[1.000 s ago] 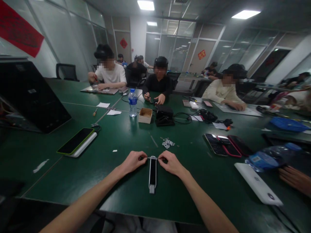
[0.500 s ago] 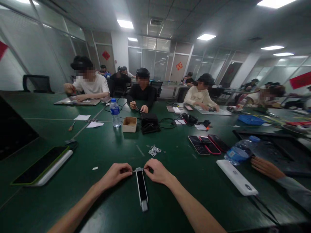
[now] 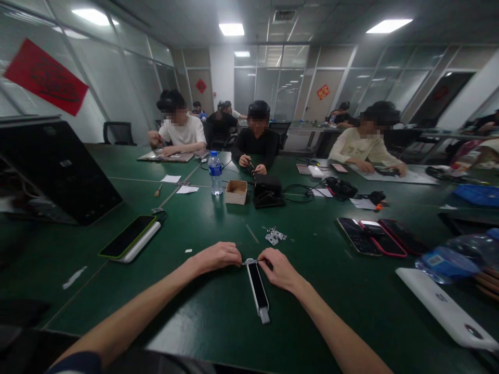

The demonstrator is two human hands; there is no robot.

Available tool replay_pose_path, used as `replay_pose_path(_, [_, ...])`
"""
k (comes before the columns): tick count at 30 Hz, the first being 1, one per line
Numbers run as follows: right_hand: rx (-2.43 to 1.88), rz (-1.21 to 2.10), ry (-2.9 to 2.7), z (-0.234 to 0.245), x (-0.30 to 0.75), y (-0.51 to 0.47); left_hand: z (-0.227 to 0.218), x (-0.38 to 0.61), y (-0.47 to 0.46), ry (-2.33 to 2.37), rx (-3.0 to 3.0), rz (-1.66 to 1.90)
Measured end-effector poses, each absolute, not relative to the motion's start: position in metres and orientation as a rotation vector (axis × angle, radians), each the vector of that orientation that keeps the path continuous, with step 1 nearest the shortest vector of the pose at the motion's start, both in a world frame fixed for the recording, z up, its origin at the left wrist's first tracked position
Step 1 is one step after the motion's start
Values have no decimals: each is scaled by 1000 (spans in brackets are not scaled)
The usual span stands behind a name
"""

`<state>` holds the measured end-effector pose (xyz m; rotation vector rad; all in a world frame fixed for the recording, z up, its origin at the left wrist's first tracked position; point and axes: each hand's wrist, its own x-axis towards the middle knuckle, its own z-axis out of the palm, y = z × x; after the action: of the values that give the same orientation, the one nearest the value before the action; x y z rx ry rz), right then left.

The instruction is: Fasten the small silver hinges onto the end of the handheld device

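Bright ceiling panels point(image 3: 231, 29) far ahead of the hands, flat white light pouring down! Long pale glare across the green tabletop point(image 3: 183, 337) just below the left hand point(image 3: 216, 258), dark shade close by. Heavy fisheye bowing at the frame edges, bottom corners dropping dim, no motion blur.

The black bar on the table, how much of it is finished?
It looks put together: the narrow black-and-silver bar is in one piece, with a metal tip at its near end. In hand: the left hand and right hand pinch a thin metal bit at its far end. Left: small metal brackets lie loose on the table.
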<state>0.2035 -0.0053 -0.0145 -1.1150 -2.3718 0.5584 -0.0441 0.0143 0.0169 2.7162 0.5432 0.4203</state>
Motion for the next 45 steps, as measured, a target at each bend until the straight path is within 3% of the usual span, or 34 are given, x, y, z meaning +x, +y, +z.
replay_pose_path(9, [-1134, 513, -2413, -15, 203, -5, 39, -32, 33, 336, 2896, 181])
replay_pose_path(21, [-1149, 512, -2435, -16, 202, -6, 0, -40, 50, 668, 2024, 267])
replay_pose_path(33, [-1154, 519, -2463, -11, 203, -8, 7, -24, 31, 727, 1429, 412])
replay_pose_path(45, [-1196, 525, -2460, -7, 200, -10, -9, -40, 10, 963, 1986, 734])
